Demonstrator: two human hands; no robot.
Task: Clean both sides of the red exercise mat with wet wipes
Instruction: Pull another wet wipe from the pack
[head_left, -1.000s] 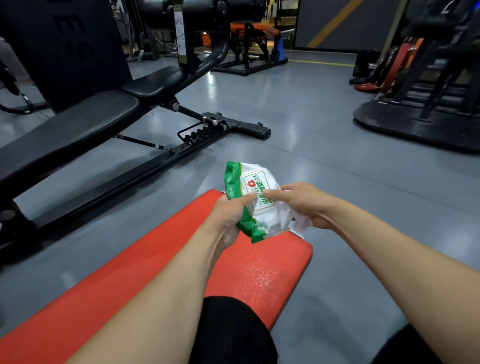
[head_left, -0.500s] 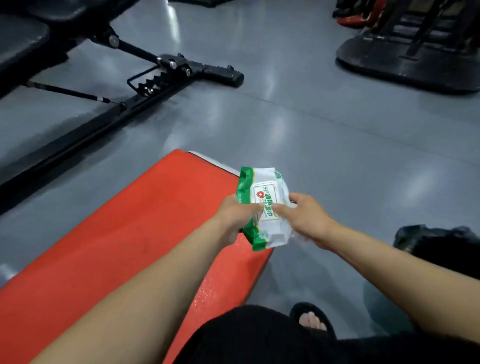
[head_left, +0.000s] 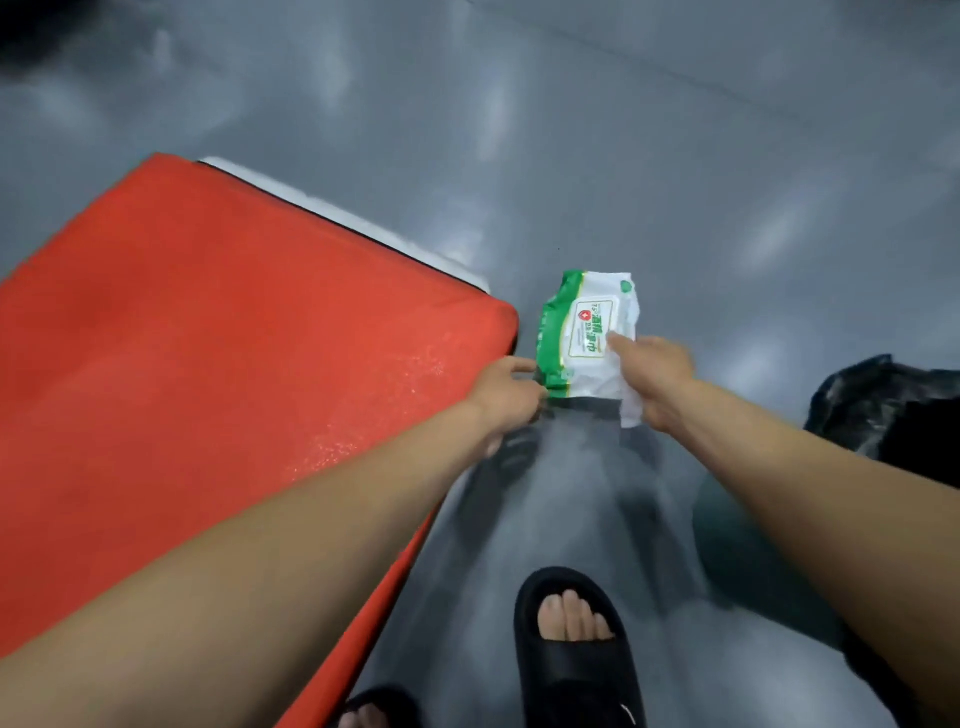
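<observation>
The red exercise mat (head_left: 218, 364) lies on the grey floor at the left, its near right part speckled with wet drops. Just past its right corner I hold a green and white pack of wet wipes (head_left: 582, 332) low over the floor. My left hand (head_left: 506, 397) pinches the pack's green near-left corner. My right hand (head_left: 652, 379) grips its right side, thumb on the label, with a white wipe (head_left: 629, 408) sticking out beneath the fingers.
A black plastic bag (head_left: 878, 400) sits on the floor at the right edge. My feet in black slides (head_left: 576, 660) stand beside the mat's right edge. A white strip (head_left: 343, 213) shows along the mat's far edge. Grey floor stretches beyond.
The view tilted down and the gym bench left the frame. Both hands carried the pack rightward off the mat and lower, toward the floor beside its corner.
</observation>
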